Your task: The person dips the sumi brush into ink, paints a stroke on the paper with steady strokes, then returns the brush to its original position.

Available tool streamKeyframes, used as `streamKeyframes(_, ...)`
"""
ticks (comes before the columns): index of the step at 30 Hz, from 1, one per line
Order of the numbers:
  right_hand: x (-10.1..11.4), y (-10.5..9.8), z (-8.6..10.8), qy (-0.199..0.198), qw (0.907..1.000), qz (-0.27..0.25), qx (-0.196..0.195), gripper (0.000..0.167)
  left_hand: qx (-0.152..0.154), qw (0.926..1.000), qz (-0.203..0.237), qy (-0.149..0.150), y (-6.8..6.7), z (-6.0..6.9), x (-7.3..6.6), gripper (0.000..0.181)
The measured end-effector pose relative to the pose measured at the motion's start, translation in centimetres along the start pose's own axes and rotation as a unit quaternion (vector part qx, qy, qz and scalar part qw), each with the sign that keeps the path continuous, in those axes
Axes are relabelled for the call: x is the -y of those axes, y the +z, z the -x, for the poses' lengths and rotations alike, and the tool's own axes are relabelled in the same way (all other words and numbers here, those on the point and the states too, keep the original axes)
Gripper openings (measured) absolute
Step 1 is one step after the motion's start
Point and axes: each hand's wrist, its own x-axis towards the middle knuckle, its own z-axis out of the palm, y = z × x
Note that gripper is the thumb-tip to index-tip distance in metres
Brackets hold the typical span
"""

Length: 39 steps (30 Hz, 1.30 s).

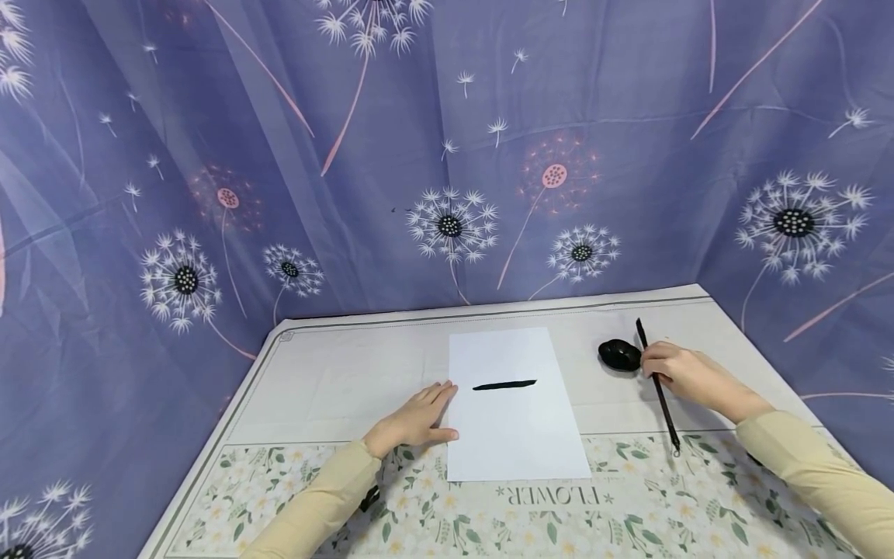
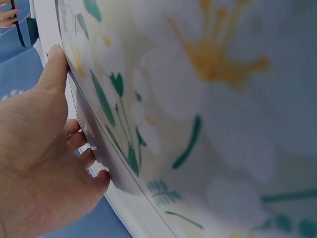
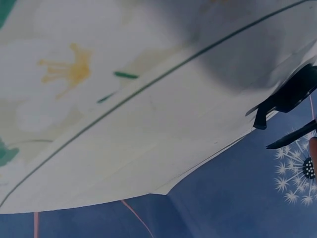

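Note:
A white sheet of paper (image 1: 517, 442) lies on the table with one black, nearly horizontal brush stroke (image 1: 504, 385) on it. My left hand (image 1: 417, 417) rests at the sheet's left edge, fingers extended and thumb apart; its palm side (image 2: 34, 144) shows in the left wrist view. To the right of the paper, my right hand (image 1: 687, 376) grips a dark writing brush (image 1: 665, 411) by the handle. The dark tip points away from me, beside a black ink dish (image 1: 618, 355). In the right wrist view the brush tip (image 3: 290, 137) appears close to the dish (image 3: 290, 94); whether they touch I cannot tell.
A pale tablecloth (image 1: 349, 380) with a floral front band covers the table. Purple curtains (image 1: 377, 256) with dandelion prints hang behind it and on both sides. A small dark object (image 1: 370, 498) shows partly beside the left sleeve.

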Motion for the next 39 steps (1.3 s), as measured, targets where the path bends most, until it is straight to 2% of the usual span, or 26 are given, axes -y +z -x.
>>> streamKeyframes(9, -0.1, -0.2, 0.3, -0.008, 0.9997, 0.017, 0.018, 0.040, -0.001, 1.0000, -0.001, 0.007, -0.2, 0.1, 0.0, 0.085)
streamKeyframes(16, -0.1, -0.2, 0.7, -0.044, 0.9965, 0.054, 0.045, 0.045, 0.004, 0.9999, -0.010, 0.007, -0.2, 0.1, 0.1, 0.085)
streamKeyframes(23, 0.2, 0.2, 1.2, -0.069, 0.9928, 0.076, 0.061, 0.035, 0.003, 0.9999, -0.009, 0.009, 0.0, 0.0, 0.2, 0.085)
streamKeyframes(28, 0.2, 0.6, 1.4, -0.070, 0.9923, 0.086, 0.055, 0.032, 0.003, 1.0000, -0.007, 0.005, 0.1, 0.0, 0.2, 0.085)
streamKeyframes(39, 0.4, 0.8, 1.5, -0.053, 0.9952, 0.061, 0.056, 0.036, 0.004, 1.0000, -0.003, 0.006, -0.2, 0.2, -0.1, 0.084)
